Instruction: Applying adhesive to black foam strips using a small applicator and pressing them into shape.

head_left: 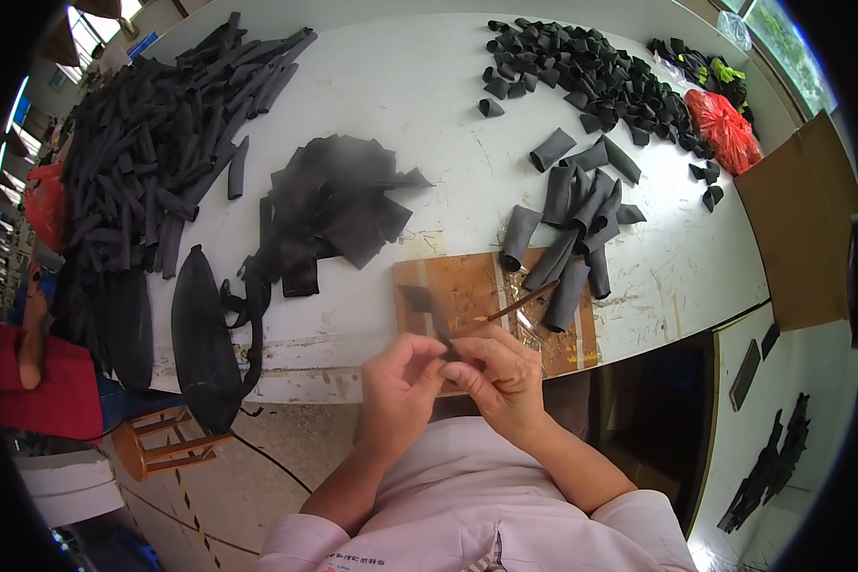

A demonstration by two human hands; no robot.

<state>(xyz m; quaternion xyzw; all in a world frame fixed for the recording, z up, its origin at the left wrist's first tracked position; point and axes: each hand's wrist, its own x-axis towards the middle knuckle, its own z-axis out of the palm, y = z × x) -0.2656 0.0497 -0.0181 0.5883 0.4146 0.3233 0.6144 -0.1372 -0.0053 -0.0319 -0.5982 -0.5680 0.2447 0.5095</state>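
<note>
Low over the front edge of the table, my left hand [398,383] and my right hand [499,379] meet, their fingertips pinching a thin dark grey fabric piece [436,319]. Its free end points away from me over a brown board [465,276]. Just beyond my right fingers a slim brown stick [522,302] slants up to the right; whether that hand also holds it I cannot tell. Several dark grey rolled tubes [574,205] lie on and behind the board's right side. Flat black pieces [338,195] are heaped to the left.
Long dark strips [153,143] pile up at the far left. Short black rings [601,71] cover the back right, near a red plastic bag [723,129] and a cardboard box [801,224]. A black pouch [205,334] hangs over the front edge by a wooden stool [157,440]. Another person's arm [33,329] shows at left.
</note>
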